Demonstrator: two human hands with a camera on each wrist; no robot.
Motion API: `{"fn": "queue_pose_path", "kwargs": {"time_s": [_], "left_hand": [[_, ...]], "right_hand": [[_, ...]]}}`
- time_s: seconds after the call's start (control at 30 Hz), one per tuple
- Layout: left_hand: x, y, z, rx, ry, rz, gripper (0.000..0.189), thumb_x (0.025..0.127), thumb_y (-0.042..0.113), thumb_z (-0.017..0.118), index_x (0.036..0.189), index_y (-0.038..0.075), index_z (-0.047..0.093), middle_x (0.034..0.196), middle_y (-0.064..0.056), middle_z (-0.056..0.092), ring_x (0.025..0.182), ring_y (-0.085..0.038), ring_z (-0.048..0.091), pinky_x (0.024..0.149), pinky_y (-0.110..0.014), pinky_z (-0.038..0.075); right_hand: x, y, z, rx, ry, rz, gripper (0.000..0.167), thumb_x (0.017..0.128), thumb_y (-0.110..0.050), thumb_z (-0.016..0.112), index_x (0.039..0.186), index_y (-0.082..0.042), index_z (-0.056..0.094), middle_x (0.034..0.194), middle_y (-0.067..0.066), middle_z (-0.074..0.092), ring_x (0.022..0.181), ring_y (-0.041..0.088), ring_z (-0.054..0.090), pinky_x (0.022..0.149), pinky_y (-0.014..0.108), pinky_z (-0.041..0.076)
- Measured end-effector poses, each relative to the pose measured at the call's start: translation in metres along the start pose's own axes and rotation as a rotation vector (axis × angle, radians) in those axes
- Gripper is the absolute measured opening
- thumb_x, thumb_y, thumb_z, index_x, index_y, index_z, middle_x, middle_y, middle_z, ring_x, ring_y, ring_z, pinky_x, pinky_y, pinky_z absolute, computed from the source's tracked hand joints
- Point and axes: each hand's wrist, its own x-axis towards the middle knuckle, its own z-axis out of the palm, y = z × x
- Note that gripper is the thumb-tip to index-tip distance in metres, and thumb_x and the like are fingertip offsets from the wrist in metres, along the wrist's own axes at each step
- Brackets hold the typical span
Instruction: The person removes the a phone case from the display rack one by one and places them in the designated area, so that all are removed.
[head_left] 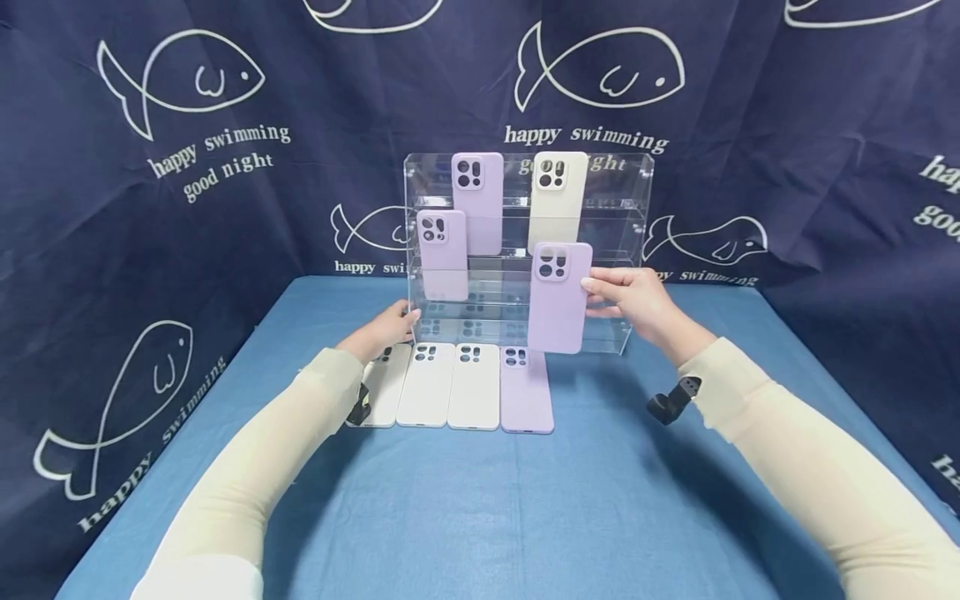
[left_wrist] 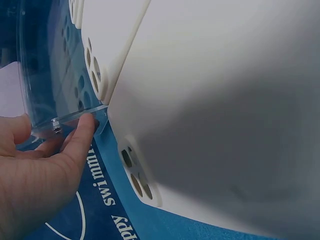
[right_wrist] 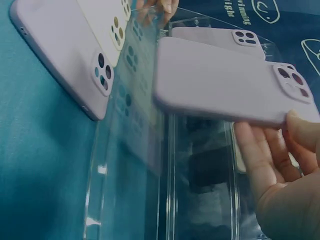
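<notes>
My right hand [head_left: 630, 300] pinches a lilac phone case [head_left: 558, 312] by its side, thumb on the back near the camera cutouts. In the head view the case overlaps the right front of a clear acrylic display stand [head_left: 498, 287]; the right wrist view shows it tilted over the tiers. My left hand [head_left: 386, 329] grips the stand's lower left edge, its thumb and fingers [left_wrist: 82, 135] around the clear side panel. Before the stand lie three white phone cases [head_left: 426, 392] and a lilac one [head_left: 525, 396], side by side, cutouts toward the stand.
On the stand's tiers lean an upper lilac case [head_left: 477, 217], a lower lilac case [head_left: 442, 267] at left and a white case [head_left: 558, 196] at right. Blue cloth [head_left: 495, 508] covers the table. A dark fish-print curtain [head_left: 375, 100] hangs behind and at the sides.
</notes>
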Motion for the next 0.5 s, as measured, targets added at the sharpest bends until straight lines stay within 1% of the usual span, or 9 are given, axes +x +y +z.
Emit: {"fn": "queue_pose_path", "kwargs": {"time_s": [0.13,0.3,0.43,0.5], "left_hand": [[-0.001,0.000,-0.002,0.007,-0.013,0.011,0.058,0.108,0.033,0.029,0.155,0.006,0.008,0.159,-0.022,0.019,0.141,-0.035,0.036,0.122,-0.046,0.029],[0.001,0.002,-0.003,-0.012,-0.023,0.019,0.058,0.108,0.031,0.028,0.155,0.005,0.007,0.159,-0.022,0.017,0.142,-0.035,0.033,0.122,-0.045,0.030],[0.001,0.002,-0.001,-0.011,-0.021,0.016,0.058,0.108,0.030,0.028,0.155,0.005,0.007,0.159,-0.022,0.017,0.143,-0.035,0.032,0.122,-0.045,0.030],[0.002,0.001,0.000,-0.008,-0.019,0.012,0.058,0.108,0.031,0.028,0.155,0.005,0.007,0.159,-0.022,0.017,0.143,-0.035,0.032,0.121,-0.045,0.030]], "right_hand": [[-0.005,0.001,-0.001,-0.019,-0.012,0.019,0.049,0.095,-0.008,0.061,0.135,0.015,0.046,0.080,-0.016,0.069,0.077,0.002,0.068,0.083,0.037,0.062],[-0.007,0.004,-0.005,-0.039,-0.027,0.052,0.048,0.096,-0.010,0.060,0.136,0.014,0.046,0.081,-0.015,0.068,0.077,0.003,0.068,0.085,0.039,0.061],[-0.008,0.010,-0.008,-0.076,-0.049,0.082,0.049,0.097,-0.013,0.061,0.137,0.011,0.046,0.081,-0.015,0.068,0.077,0.003,0.069,0.083,0.035,0.062],[-0.009,0.013,-0.008,-0.078,-0.057,0.096,0.049,0.097,-0.013,0.060,0.137,0.012,0.046,0.081,-0.016,0.068,0.077,0.004,0.069,0.083,0.034,0.063]]}}
